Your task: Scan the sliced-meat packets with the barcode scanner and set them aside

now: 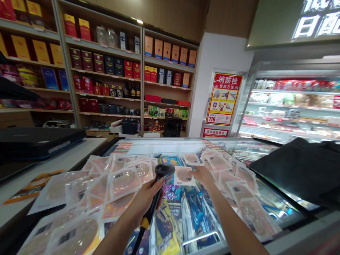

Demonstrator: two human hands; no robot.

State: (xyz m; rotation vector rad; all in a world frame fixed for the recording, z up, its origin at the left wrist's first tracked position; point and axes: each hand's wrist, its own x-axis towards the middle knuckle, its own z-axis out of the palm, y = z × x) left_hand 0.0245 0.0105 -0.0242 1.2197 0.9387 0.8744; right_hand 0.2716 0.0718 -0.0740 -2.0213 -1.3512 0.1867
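My left hand [145,200] grips the black handle of a barcode scanner [164,170], whose head points forward over an open chest freezer [278,205]. My right hand [203,174] holds a flat clear packet of pink sliced meat [184,175] just in front of the scanner head. Several similar meat packets [122,180] lie spread over the freezer's left glass lid and along its right side. Below my hands, colourful frozen-food bags [170,226] fill the open middle of the freezer.
A white counter [66,156] with a dark flat device [34,141] runs along the left. A black bag [300,166] rests on the freezer's right end. Shelves of boxed goods [106,67] line the back wall; a refrigerated display [292,106] stands at right.
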